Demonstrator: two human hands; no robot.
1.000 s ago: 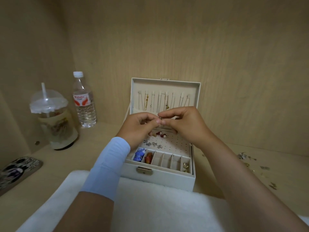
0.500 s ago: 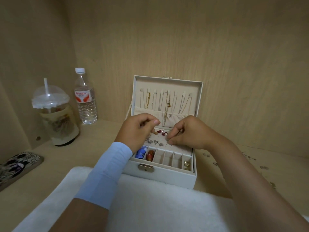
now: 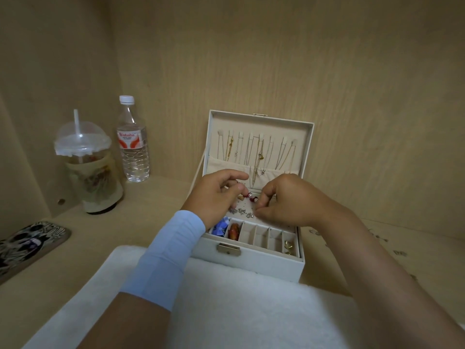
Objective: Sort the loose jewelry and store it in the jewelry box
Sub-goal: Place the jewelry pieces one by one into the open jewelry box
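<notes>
The white jewelry box stands open on the wooden shelf, necklaces hanging inside its upright lid. Both hands hover over its perforated earring panel. My right hand pinches a small earring down at the panel, next to a row of silver earrings. My left hand, fingers curled, seems to pinch a tiny piece above the red and pearl earrings. In the front compartments lie a blue item, a red-orange item and gold rings.
Loose jewelry is scattered on the shelf right of the box. A white towel lies in front. At the left stand a water bottle and a lidded cup with a straw; a patterned phone case lies at the far left.
Both hands held one small piece together above the box; they have since parted and dropped to the earring panel, the right hand lower and nearer the silver earrings.
</notes>
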